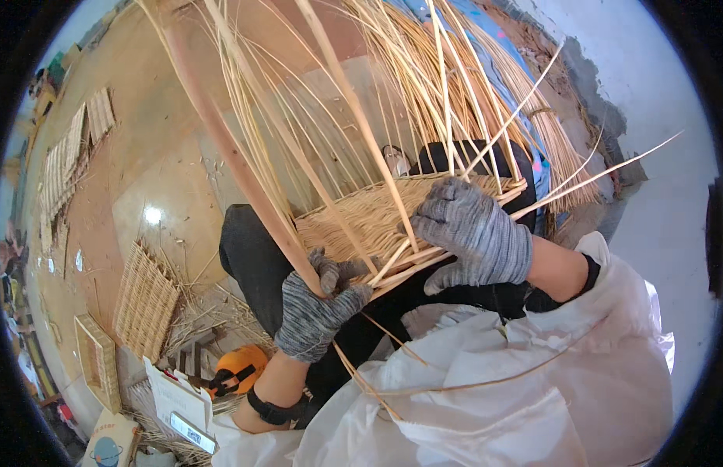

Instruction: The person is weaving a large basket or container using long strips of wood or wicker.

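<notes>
Across my lap lies a woven wicker basket base (338, 220), with pale rods standing up along its edges. My left hand (318, 307), in a grey knitted glove, is closed round the foot of a thick wooden stake (229, 156) at the near left corner. My right hand (474, 233), gloved alike, has its fingers curled over the near edge, gripping wicker rods there. One long loose rod (602, 177) sticks out to the right past that hand. Rods cross between the two hands, where the right fingertips partly hide the weave.
A big bundle of long wicker rods (563, 156) lies at the far right near the wall. To the left are a woven panel (146, 300), a shallow wicker tray (97, 362), an orange round tool (241, 368) and a white box (178, 405). Cut scraps (213, 319) litter the floor.
</notes>
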